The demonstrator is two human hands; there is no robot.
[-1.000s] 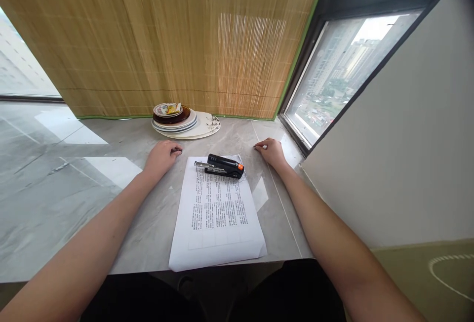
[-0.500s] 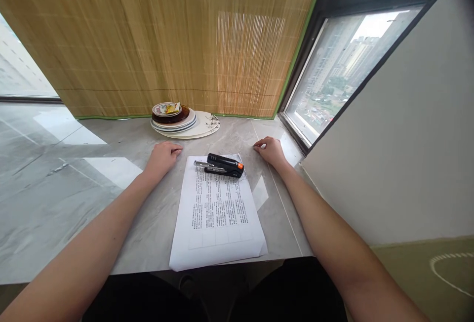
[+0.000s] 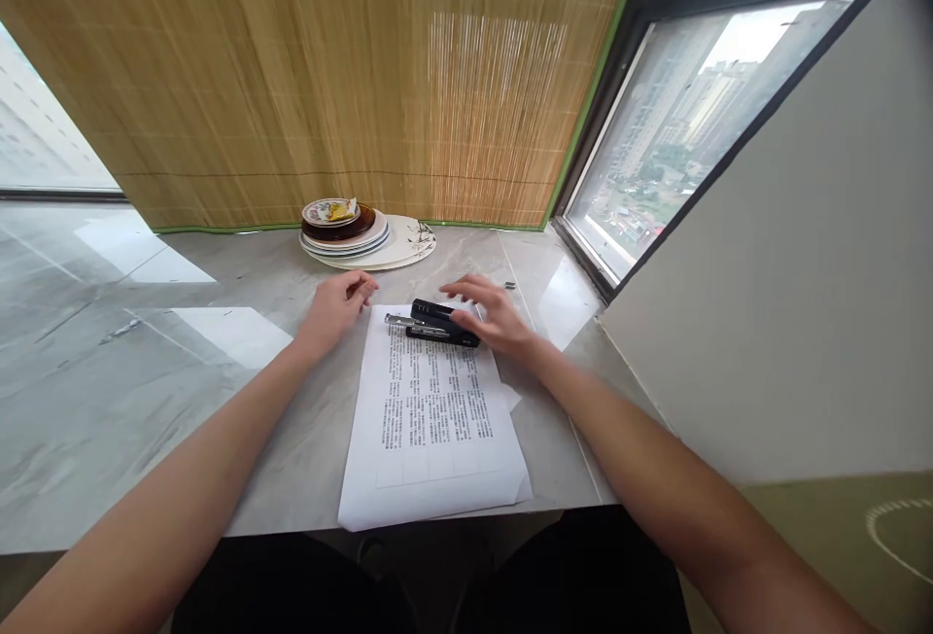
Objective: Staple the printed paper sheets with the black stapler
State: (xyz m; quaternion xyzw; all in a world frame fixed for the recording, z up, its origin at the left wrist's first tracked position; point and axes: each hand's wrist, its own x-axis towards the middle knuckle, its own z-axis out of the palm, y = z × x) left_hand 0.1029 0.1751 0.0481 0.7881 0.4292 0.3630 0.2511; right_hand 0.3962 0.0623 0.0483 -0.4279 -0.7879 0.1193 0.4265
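A black stapler (image 3: 431, 321) lies across the top of a stack of printed paper sheets (image 3: 432, 420) on a grey marble counter (image 3: 146, 391). My right hand (image 3: 490, 315) hovers over the stapler's right end, fingers spread and slightly blurred, covering that end. My left hand (image 3: 336, 307) rests on the counter just left of the paper's top corner, fingers loosely curled and apart, holding nothing.
A stack of plates (image 3: 364, 233) with a small patterned dish on top stands at the back against a bamboo blind (image 3: 350, 70). A window (image 3: 677, 138) and a white wall (image 3: 802, 264) close off the right side. The counter's front edge runs just below the paper.
My right hand has moved left from the counter near the window to over the stapler's right end. My left hand has shifted slightly toward the paper's corner.
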